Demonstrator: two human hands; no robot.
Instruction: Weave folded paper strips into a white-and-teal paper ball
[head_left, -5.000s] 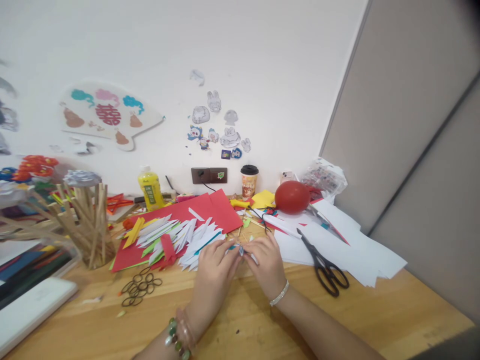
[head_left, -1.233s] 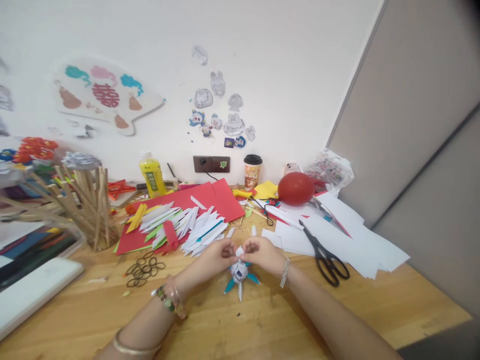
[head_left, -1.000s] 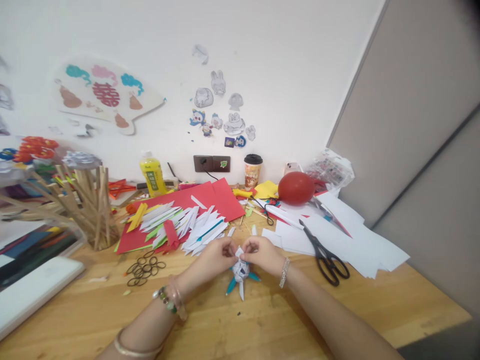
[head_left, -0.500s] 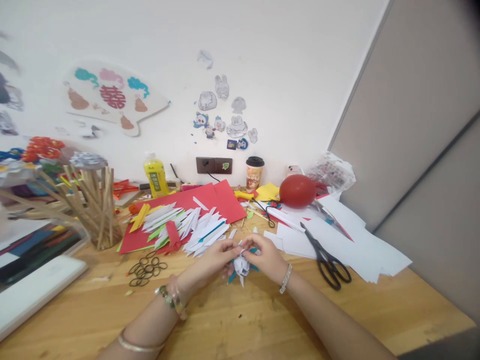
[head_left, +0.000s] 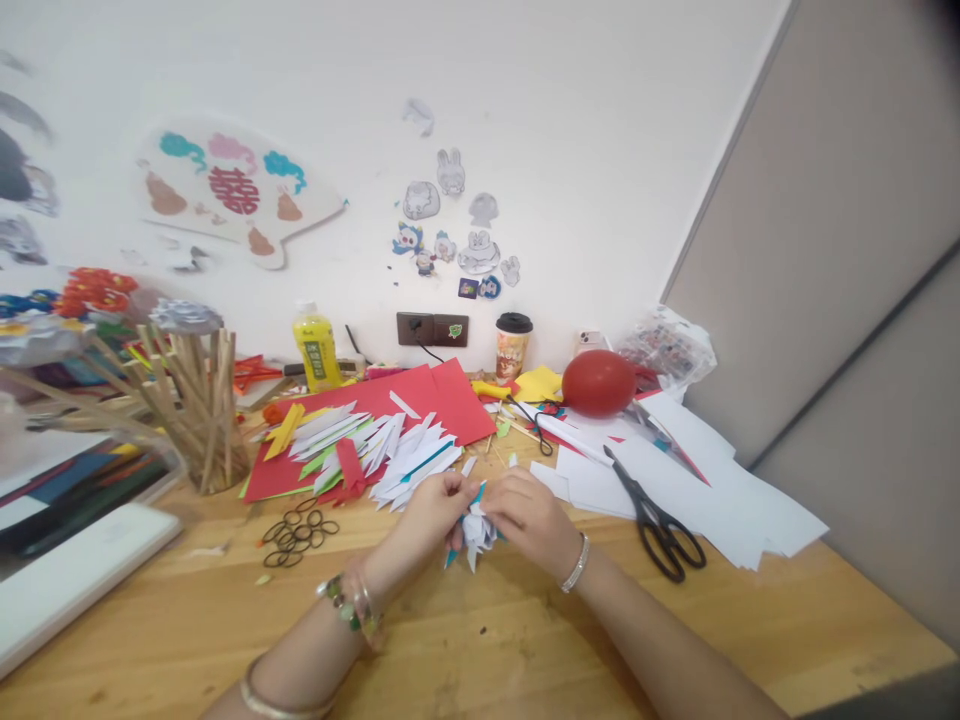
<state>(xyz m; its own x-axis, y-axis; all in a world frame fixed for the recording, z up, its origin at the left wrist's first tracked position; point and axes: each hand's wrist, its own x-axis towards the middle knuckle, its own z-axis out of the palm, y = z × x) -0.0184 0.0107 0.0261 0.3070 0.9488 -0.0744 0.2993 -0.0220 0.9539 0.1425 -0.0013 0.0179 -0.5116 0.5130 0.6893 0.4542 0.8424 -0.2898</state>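
Fingers of the left hand and right hand pinch a white-and-teal paper bundle between them just above the table, near the folded strips on red paper, with scissors off to the right.

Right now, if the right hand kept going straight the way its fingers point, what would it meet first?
The right hand points left, across the folded paper piece it holds. Beyond that, it would probably meet the left hand first, though depth is unclear.
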